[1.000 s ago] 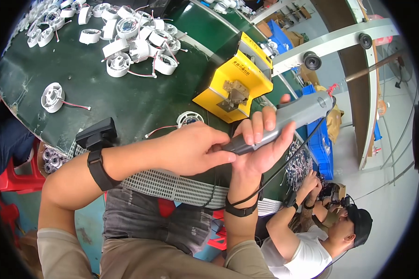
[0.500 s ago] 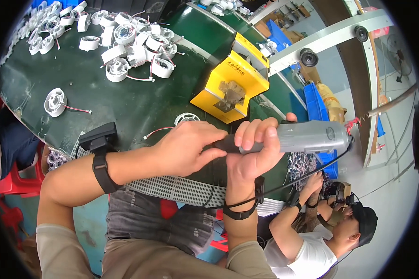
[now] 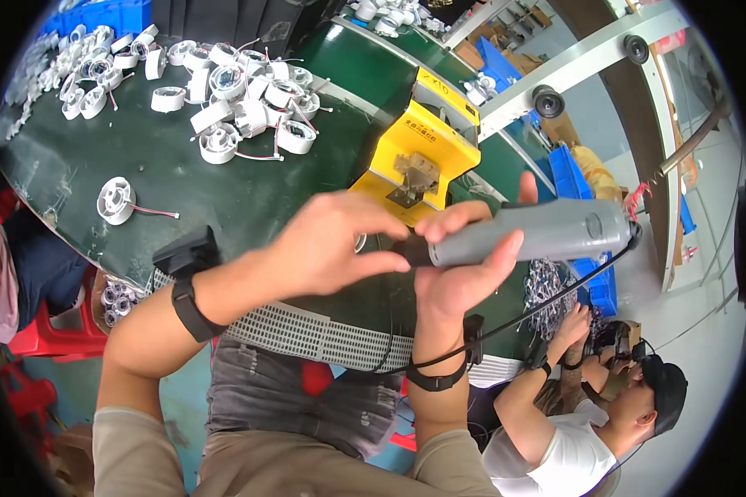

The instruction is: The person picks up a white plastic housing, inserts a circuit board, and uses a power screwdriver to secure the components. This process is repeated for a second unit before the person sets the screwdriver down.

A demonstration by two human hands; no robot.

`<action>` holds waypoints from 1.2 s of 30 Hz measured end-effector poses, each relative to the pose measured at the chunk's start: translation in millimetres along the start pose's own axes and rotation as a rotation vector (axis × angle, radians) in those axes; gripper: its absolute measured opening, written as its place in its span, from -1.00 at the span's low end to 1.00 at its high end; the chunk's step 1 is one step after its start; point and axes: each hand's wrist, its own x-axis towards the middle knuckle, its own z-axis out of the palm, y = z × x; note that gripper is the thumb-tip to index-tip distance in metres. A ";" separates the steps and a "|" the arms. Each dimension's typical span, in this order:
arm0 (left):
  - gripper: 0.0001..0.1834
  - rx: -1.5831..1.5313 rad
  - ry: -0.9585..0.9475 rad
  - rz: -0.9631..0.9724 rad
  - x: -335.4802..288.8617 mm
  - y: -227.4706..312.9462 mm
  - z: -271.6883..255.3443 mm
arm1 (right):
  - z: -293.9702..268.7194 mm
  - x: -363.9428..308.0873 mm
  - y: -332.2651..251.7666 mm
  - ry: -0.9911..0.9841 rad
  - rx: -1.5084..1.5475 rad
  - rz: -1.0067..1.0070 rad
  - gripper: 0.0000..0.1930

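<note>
One grey power tool (image 3: 547, 230) is lying across the right hand (image 3: 464, 277) in the head view, whose fingers are gripping it above the green desk (image 3: 182, 180). The left hand (image 3: 333, 244) is hovering by the dark tip (image 3: 414, 251), fingers parted; I cannot tell about contact. Beyond, a yellow machine (image 3: 424, 135) is standing right of piled white parts (image 3: 251, 118).

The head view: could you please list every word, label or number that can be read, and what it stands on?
Yellow machine: dark printing on its front and top, not copied out here.
Grey handheld tool: an oval mark, too small to read.
</note>
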 end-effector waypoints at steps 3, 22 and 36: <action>-0.59 0.260 0.049 -0.199 8.0 -10.1 -28.7 | 4.2 4.7 4.9 -0.010 0.006 0.058 -0.38; -0.66 -0.288 -0.393 -0.768 10.3 -37.9 -18.4 | 10.1 -11.0 31.8 -0.093 -0.045 0.071 -0.65; -0.72 -0.388 -0.369 -0.766 8.7 -44.3 -17.3 | 6.3 -13.9 40.0 -0.082 0.002 0.090 -0.65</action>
